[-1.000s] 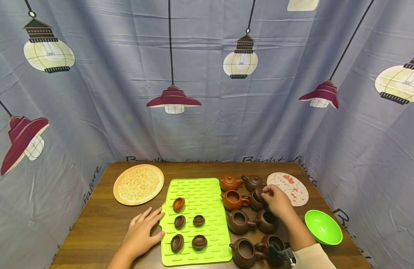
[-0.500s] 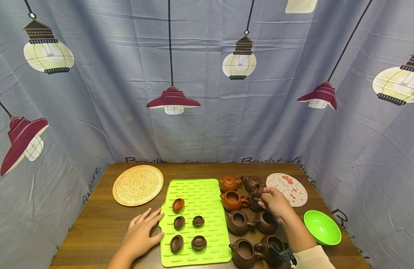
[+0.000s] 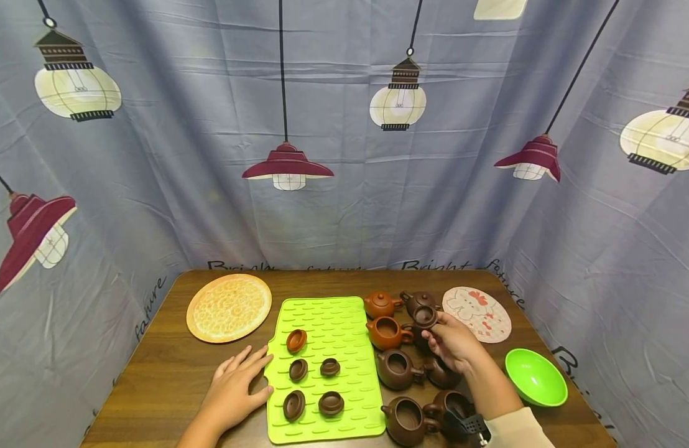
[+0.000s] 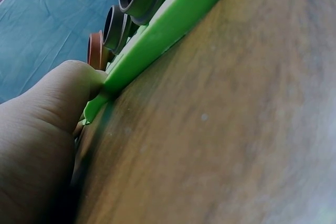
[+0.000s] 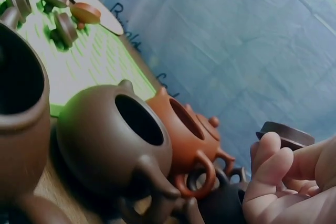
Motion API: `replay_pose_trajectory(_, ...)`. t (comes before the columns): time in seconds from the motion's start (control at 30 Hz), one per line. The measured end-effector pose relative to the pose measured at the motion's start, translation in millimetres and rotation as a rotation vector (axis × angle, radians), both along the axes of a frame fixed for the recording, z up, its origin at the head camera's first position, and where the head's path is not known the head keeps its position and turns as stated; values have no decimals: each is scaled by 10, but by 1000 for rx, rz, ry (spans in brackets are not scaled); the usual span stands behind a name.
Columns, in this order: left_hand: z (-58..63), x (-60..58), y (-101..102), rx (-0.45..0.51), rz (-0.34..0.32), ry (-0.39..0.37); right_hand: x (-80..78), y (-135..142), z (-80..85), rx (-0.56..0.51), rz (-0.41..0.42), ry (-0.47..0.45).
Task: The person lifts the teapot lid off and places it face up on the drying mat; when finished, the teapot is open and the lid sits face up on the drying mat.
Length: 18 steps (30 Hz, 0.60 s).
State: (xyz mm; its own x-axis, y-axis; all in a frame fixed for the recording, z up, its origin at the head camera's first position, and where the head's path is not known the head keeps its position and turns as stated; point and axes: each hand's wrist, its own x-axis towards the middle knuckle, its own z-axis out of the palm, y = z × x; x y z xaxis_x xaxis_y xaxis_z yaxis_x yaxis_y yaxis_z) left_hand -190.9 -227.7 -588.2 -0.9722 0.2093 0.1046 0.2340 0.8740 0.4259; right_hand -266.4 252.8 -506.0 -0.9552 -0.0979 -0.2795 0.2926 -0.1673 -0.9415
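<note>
My right hand (image 3: 456,341) pinches a dark brown teapot lid (image 3: 425,317) above the second row of teapots, its hollow underside turned up. In the right wrist view, fingertips and thumb hold that lid (image 5: 289,134) clear of the pots. Beneath the hand, a dark teapot (image 3: 421,341) is partly hidden. To its left stands an uncovered orange teapot (image 3: 385,333). My left hand (image 3: 235,386) lies with spread fingers along the left edge of a green mat (image 3: 333,323), thumb touching the rim. On the mat lie several brown lids (image 3: 331,404) and one orange lid (image 3: 296,340).
At the back stand an orange teapot (image 3: 380,303) and a dark teapot (image 3: 417,301), both lidded. Several uncovered dark teapots (image 3: 407,422) fill the front right. A green bowl (image 3: 536,376) and a pink-patterned placemat (image 3: 479,314) lie further right; a yellow round placemat (image 3: 229,308) lies back left.
My right hand has lifted the dark lid off its teapot and turned it over, so its underside now faces up. The left hand has stayed at the mat's edge.
</note>
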Motion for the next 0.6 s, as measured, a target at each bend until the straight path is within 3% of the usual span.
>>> replay_pose_trajectory(0.6, -13, -14, -4, -1, 0, 7, -28, -514, 14, -151, 191, 13)
